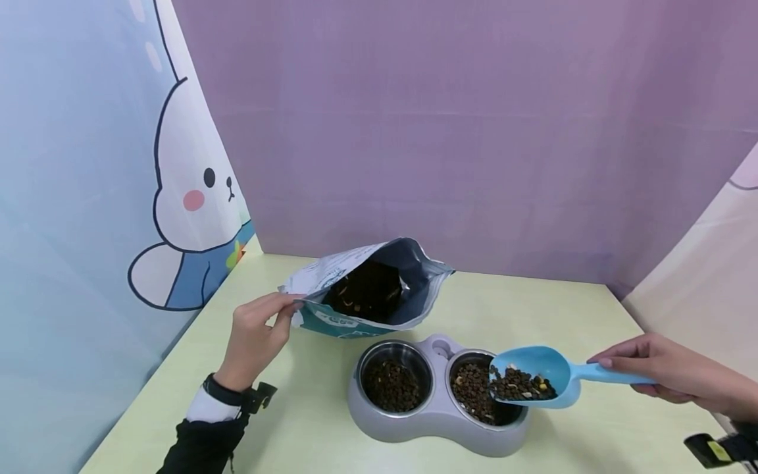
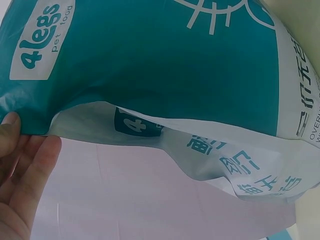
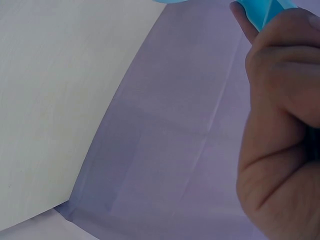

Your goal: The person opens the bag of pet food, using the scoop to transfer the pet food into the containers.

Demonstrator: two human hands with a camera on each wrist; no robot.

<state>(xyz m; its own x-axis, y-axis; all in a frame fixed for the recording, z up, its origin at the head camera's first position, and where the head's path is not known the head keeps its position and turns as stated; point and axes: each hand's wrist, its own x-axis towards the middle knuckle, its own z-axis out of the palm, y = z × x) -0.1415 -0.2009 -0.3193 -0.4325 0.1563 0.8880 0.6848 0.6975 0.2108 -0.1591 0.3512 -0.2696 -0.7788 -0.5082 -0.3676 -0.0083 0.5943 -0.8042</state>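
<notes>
My left hand (image 1: pixel 258 337) pinches the corner of an open pet food bag (image 1: pixel 337 324), whose mouth faces me with dark kibble inside. The left wrist view shows the bag's teal side (image 2: pixel 165 65) and the hand (image 2: pixel 25 175) at its edge. In my right hand (image 1: pixel 669 368) is the handle of a light blue scoop (image 1: pixel 571 388), partly filled with brown kibble (image 1: pixel 521 385). The scoop's lip overlaps the right bowl of a grey double pet bowl (image 1: pixel 438 421). Both the left metal bowl (image 1: pixel 362 368) and the right one hold kibble.
The double bowl stands on a pale yellow table (image 1: pixel 296 428). Behind it hangs a purple curtain (image 1: pixel 444 131). A blue cloth with a cartoon rabbit (image 1: pixel 189 158) covers the left side, and a pale cloth (image 1: pixel 705 276) hangs at the right.
</notes>
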